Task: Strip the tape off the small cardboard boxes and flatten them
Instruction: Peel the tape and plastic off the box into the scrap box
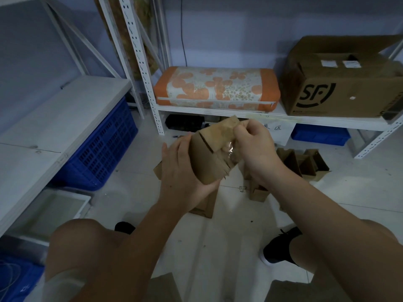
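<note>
Cardboard box (pixel 209 153), small and brown, is held up in front of the person, above the floor (pixel 218 247) and between both hands. The left hand (pixel 183 173) cups it from below and from the left side, fingers wrapped under its lower edge. The right hand (pixel 255 149) has its fingers curled at the box's upper right, pinching there next to a strip of clear tape (pixel 230 150) that shows crinkled and shiny; whether the pinch is on the tape or the flap cannot be told. The box looks light and thin-walled, stiff along its creases yet easy to crush, so it is best steadied by its body while the tape's loose end is pulled. The tape is likely slick and may tear. Both forearms reach forward from a crouch, wrists bent inward. More small boxes (pixel 305 162) lie on the floor beyond, below a shelf (pixel 283 118) carrying a flowered cushion (pixel 216 88) and a large carton (pixel 340 83).
</note>
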{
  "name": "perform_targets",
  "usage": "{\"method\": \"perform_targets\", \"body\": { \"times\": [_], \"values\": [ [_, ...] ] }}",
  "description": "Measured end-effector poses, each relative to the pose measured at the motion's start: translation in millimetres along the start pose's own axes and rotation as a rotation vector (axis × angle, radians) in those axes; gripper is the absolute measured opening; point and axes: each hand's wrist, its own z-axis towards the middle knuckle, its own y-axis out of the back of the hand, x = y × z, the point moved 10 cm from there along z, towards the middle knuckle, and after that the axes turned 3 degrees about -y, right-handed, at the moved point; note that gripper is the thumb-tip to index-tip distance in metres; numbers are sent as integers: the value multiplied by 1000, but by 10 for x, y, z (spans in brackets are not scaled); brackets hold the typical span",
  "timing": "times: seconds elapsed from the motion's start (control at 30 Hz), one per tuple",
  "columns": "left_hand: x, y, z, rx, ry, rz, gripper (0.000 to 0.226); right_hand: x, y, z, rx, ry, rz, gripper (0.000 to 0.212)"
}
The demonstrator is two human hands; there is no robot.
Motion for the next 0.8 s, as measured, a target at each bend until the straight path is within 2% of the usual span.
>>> {"method": "perform_targets", "body": {
  "times": [0.2, 0.37, 0.47, 0.5, 0.57, 0.67, 0.8],
  "values": [
    [156, -43, 66, 88, 233, -253, 117, 285, -76, -93, 179, 308, -236, 5],
    [234, -164, 36, 200, 408, -418, 118, 468, -47, -157, 154, 575, -387, 11],
    [330, -287, -34, 254, 485, -585, 118, 506, -168, -220, 251, 678, -564, 38],
    [347, -309, -46, 279, 499, -627, 118, 484, -229, -232, 306, 688, -630, 42],
    [333, -322, -39, 338, 496, -662, 114, 416, -297, -233, 381, 632, -677, 39],
    [277, -311, -20, 401, 491, -698, 107, 344, -300, -230, 434, 516, -649, 37],
    [293, -315, -31, 443, 521, -788, 104, 257, -285, -190, 507, 465, -603, 25]
  ]
}}
